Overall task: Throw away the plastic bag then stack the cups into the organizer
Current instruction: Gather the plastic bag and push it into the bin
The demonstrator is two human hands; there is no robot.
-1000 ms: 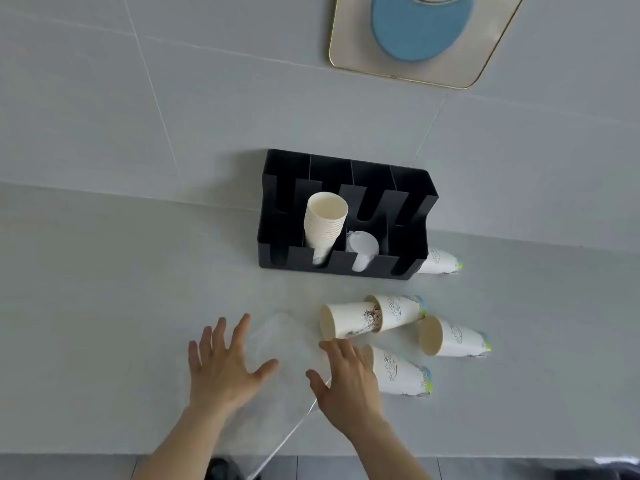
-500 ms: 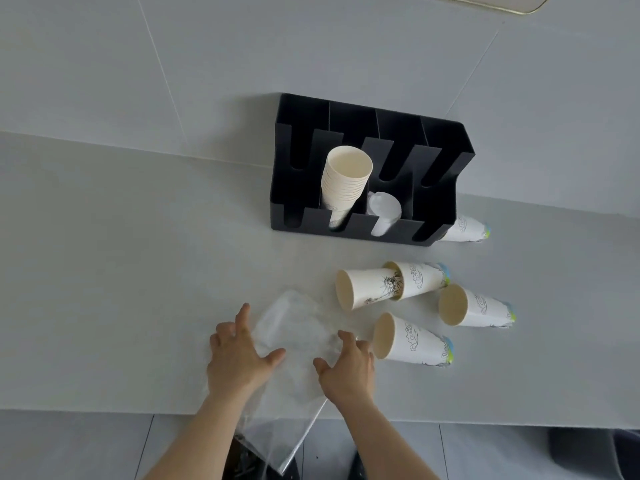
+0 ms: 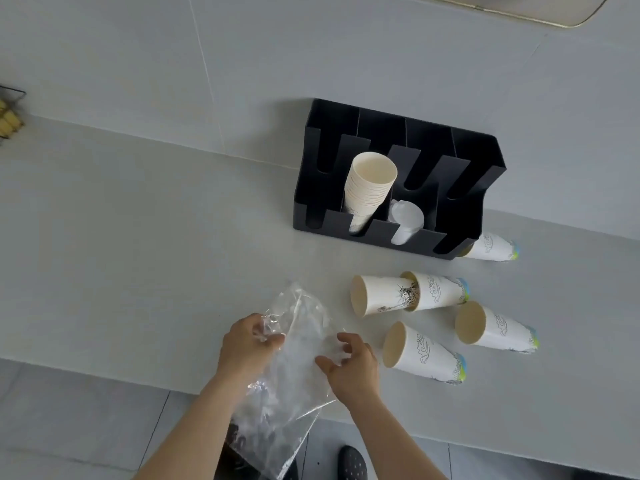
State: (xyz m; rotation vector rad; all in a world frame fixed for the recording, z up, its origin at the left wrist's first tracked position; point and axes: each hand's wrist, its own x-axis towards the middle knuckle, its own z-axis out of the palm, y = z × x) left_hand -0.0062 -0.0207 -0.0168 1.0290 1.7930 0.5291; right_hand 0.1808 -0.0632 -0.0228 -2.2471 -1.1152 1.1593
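Observation:
A clear plastic bag [image 3: 294,382] lies crumpled at the counter's front edge and hangs over it. My left hand [image 3: 247,348] is closed on the bag's upper part. My right hand [image 3: 353,367] pinches the bag from the right with curled fingers. Several printed paper cups lie on their sides to the right: one nearest my right hand [image 3: 422,353], two nested end to end [image 3: 408,294], another farther right [image 3: 495,329], and one behind the organizer's corner [image 3: 491,247]. The black organizer [image 3: 460,216] stands against the wall with a cup stack [image 3: 370,188] and white lids [image 3: 407,218] inside.
The grey counter [image 3: 138,254] ends in a front edge just under my hands, with tiled floor below. A dark shoe [image 3: 353,464] shows on the floor. A wire rack with yellow items [image 3: 8,119] sits at the far left. A framed panel [image 3: 519,8] hangs top right.
Both hands went from flat and spread on the bag to gripping it. The bag has bunched up and lifted off the counter. The camera view shifted, showing more floor.

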